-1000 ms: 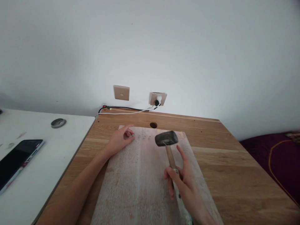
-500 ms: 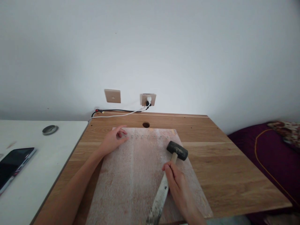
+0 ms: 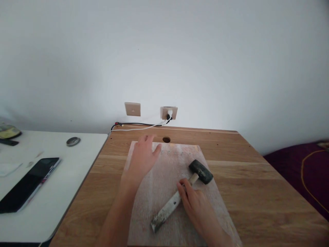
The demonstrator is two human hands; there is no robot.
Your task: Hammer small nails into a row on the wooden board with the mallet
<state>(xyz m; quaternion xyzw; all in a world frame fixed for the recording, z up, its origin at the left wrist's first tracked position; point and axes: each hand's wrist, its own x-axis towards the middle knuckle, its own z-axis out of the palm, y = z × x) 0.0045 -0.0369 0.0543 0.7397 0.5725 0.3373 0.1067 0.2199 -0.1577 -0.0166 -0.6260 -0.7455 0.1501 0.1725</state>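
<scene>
My right hand is closed round the handle of a mallet with a black head and a worn, pale handle. The mallet lies slantwise over a pale, scuffed board, its head toward the board's right edge. Over the board's far left part is my left hand, fingers apart and holding nothing I can see. A row of small marks or nails, too small to tell apart, runs along the board's far end; the left hand hides part of it.
The board rests on a wooden table with a round hole near the wall. Cables run to a wall socket. On the left, a white table carries a phone and a roll of tape. Purple fabric lies at right.
The view has turned left, showing more of the white table. My left hand has moved right across the board's far end. The mallet's handle has swung to lie flatter, still in my right hand.
</scene>
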